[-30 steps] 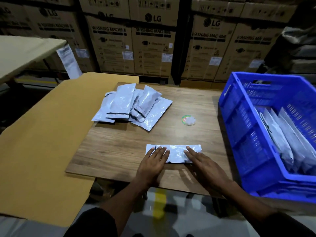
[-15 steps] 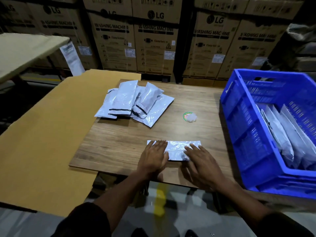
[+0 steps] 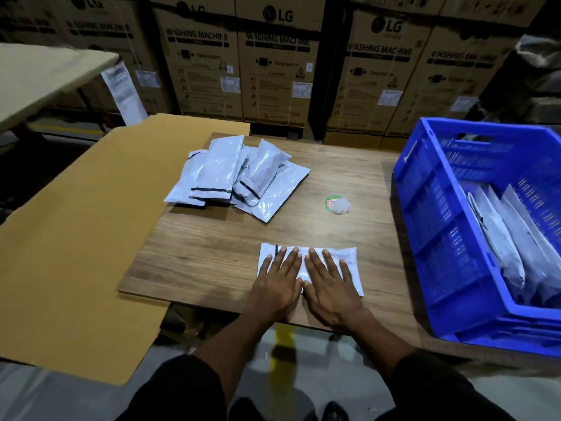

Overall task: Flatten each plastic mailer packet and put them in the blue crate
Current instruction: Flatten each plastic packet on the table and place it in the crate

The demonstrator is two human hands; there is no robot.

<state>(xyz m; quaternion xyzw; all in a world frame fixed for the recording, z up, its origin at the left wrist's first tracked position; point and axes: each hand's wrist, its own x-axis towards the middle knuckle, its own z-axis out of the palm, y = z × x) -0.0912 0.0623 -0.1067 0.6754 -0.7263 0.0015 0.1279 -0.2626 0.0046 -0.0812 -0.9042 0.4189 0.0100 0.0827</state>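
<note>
A white plastic mailer packet (image 3: pixel 349 259) lies flat near the front edge of the wooden table (image 3: pixel 212 256). My left hand (image 3: pixel 277 284) and my right hand (image 3: pixel 329 287) rest side by side on it, palms down, fingers spread, pressing it against the table. A loose pile of several white mailer packets (image 3: pixel 236 177) lies further back on the table, to the left. The blue crate (image 3: pixel 437 238) stands at the right, with several flattened packets (image 3: pixel 504 247) leaning inside it.
A small round sticker with a clear scrap (image 3: pixel 337 204) lies between the pile and the crate. A large brown cardboard sheet (image 3: pixel 76 238) overhangs the table's left side. Stacked washing machine boxes (image 3: pixel 273 65) wall off the back. Another table (image 3: pixel 45 77) sits at the far left.
Both hands slid forward and closer together onto the packet, which now lies wider and flatter under the palms. The view has tilted slightly.
</note>
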